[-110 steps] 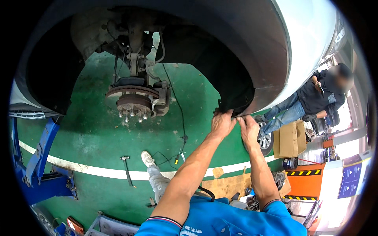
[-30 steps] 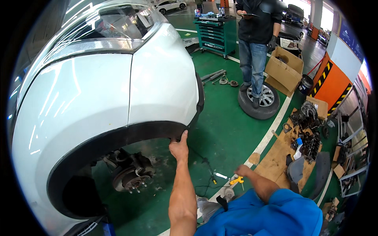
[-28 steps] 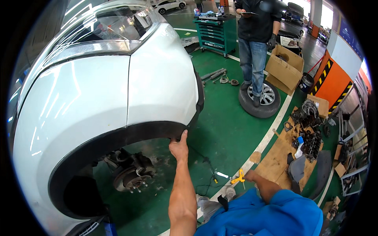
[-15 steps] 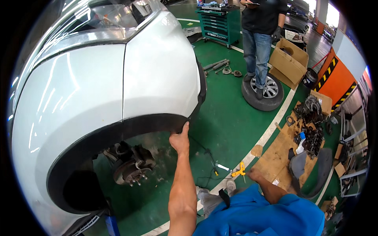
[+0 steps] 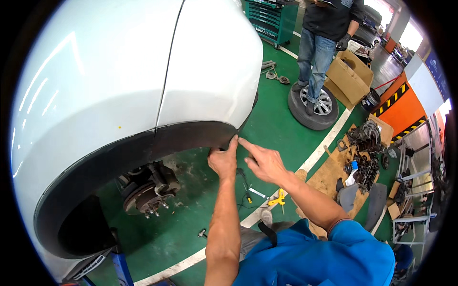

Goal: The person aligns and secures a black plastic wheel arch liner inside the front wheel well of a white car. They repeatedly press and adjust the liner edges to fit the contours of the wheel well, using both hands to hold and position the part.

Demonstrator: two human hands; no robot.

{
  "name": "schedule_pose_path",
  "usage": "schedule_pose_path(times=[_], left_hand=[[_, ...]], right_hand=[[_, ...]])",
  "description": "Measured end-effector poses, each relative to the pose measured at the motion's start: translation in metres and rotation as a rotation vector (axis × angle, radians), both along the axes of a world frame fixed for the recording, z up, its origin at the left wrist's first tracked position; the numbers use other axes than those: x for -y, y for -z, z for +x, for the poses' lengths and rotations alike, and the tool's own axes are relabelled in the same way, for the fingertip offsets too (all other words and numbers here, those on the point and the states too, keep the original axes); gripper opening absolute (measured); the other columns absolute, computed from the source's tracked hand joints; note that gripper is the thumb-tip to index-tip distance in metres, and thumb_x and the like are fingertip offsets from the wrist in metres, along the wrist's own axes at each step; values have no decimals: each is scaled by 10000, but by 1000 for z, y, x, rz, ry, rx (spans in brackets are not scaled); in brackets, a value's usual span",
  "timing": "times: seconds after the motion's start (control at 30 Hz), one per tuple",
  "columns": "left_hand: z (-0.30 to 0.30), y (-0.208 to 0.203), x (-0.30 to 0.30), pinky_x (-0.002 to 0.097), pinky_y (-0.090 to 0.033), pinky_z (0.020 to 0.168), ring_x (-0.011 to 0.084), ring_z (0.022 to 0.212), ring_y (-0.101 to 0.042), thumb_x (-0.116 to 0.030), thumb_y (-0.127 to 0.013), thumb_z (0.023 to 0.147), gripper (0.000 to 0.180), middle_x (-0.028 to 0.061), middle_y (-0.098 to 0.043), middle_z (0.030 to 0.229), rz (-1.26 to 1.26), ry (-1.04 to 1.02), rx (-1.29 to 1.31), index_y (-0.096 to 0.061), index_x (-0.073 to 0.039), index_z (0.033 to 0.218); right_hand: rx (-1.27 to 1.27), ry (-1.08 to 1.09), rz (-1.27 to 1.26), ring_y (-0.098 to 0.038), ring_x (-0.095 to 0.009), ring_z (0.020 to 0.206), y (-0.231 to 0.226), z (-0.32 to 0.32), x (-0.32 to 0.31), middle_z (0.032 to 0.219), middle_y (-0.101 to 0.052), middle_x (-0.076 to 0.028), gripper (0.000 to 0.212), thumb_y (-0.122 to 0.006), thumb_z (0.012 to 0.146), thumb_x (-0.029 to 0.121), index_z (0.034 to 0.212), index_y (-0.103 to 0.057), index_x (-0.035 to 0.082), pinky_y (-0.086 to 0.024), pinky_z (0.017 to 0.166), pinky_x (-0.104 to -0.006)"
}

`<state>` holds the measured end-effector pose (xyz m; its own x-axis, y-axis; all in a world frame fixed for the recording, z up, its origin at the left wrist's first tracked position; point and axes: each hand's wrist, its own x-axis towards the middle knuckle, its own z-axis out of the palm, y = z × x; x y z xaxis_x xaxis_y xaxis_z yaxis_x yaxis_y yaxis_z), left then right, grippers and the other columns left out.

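A white car [image 5: 109, 71] stands over the left of a green workshop floor [image 5: 274, 107], dark trim [image 5: 191, 137] edging its wheel opening. Toward the floor's far edge is a green cabinet [image 5: 274, 21], its drawers stacked, their contents hidden. Nearby a co-worker [image 5: 310, 55] in jeans stands, shoes on a wheel [image 5: 305, 117] lying flat. On the right, metal parts [image 5: 366, 136] crowd the far corner and right edge of a brown sheet [image 5: 327, 178]. An open cardboard box [image 5: 342, 81] holds something too dark to identify; just beside it sits a black bucket [image 5: 370, 101], its contents unclear. Below the trim shows a brake disc [image 5: 136, 200]. The left hand [image 5: 223, 162] clamps the trim's right end, thumb outside, fingers curled under. The right hand [image 5: 264, 163] extends a forefinger to that thumb, its own thumb spread apart; whether they touch is unclear. A yellow tool [image 5: 277, 198] lies by a white line [image 5: 329, 138]; the left forearm partly blocks a metal tool [image 5: 202, 233].
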<state>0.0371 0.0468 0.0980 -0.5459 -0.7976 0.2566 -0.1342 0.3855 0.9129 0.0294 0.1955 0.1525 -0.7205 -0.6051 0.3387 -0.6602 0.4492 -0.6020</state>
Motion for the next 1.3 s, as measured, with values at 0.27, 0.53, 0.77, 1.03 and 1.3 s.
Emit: schedule_pose_path(times=[0.27,0.53,0.77,1.03,1.3], left_hand=[[-4,14,4,406,-534,713,306,752,-726,-350,-884,711,419,161,-755,848,-51,-16,2,-762,13,881],[-5,19,7,399,-530,663,300,670,-704,-345,-898,705,422,170,-745,794,-149,-8,-41,-753,33,819],[-5,18,4,434,-529,699,336,714,-702,-342,-904,688,411,159,-745,828,-50,25,-40,-746,16,815],[-6,8,-5,392,-531,764,279,764,-713,-288,-887,734,406,153,-756,873,55,60,-139,-747,60,890],[-5,8,-5,388,-527,786,255,789,-702,-303,-892,737,473,176,-753,905,75,58,-120,-726,109,898]], right_hand=[[-119,-8,215,-684,-335,764,12,-3,20,854,-673,-120,693,-649,797,100,1460,-449,88,-541,614,-462],[-200,-71,202,-678,-325,678,14,8,26,809,-677,-114,662,-640,778,81,1420,-483,68,-538,587,-446],[152,-60,-40,-681,-320,740,21,8,10,848,-687,-117,563,-641,823,97,1374,-535,134,-539,648,-440],[558,130,302,-694,-353,921,144,44,-90,990,-723,-131,373,-628,853,265,1198,-652,127,-544,785,-481],[808,137,772,-679,-331,1056,266,108,-206,1126,-708,-139,418,-649,830,337,1222,-694,198,-551,896,-463]])
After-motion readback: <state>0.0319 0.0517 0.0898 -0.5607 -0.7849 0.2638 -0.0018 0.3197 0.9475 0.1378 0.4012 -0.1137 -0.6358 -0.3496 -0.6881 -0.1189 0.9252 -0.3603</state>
